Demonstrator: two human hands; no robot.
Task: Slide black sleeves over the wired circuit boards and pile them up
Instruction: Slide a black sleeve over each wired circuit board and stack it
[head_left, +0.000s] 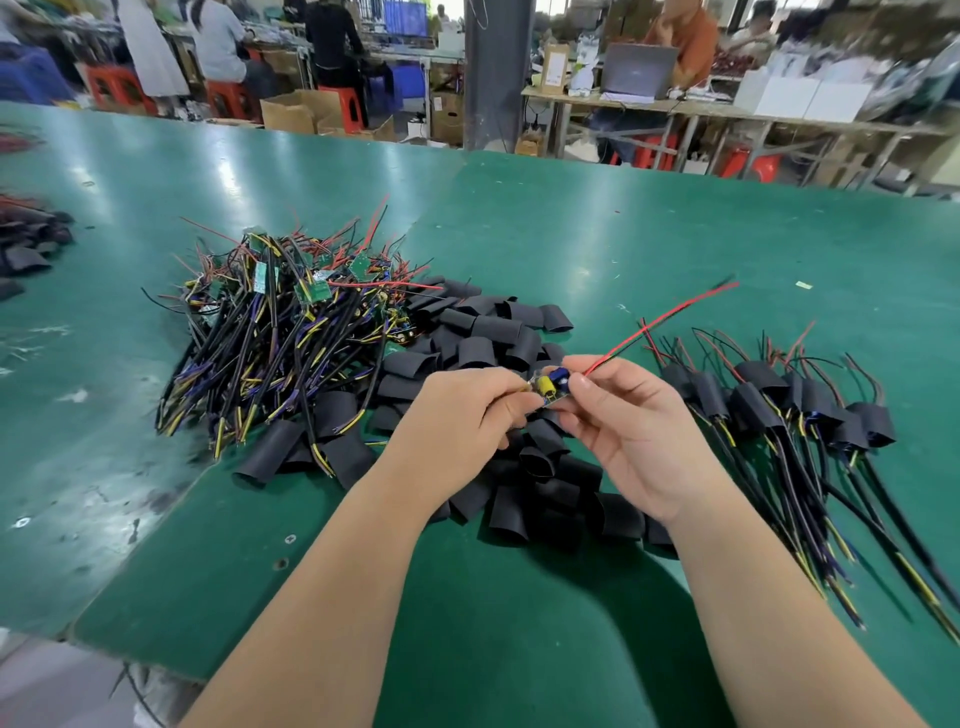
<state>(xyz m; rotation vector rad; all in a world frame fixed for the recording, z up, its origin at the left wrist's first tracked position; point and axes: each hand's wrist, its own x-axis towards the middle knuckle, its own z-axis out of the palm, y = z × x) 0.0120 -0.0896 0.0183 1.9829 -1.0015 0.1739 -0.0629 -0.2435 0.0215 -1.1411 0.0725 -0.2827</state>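
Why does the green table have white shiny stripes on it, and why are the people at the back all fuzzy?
Head view: the pale streaks are glare on the glossy green table mat; the seated people behind look blurred, while the small wired circuit board up close is sharp.

An electronics assembly workshop: green worktables (675, 234), seated workers (332, 47) on red stools (343, 106), cardboard boxes (296, 111).

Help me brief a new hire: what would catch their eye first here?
The left hand and right hand pinch a bare board at centre, its red wire pointing up-right. A tangled heap of wired boards lies left, loose sleeves in the middle, and sleeved boards at right.
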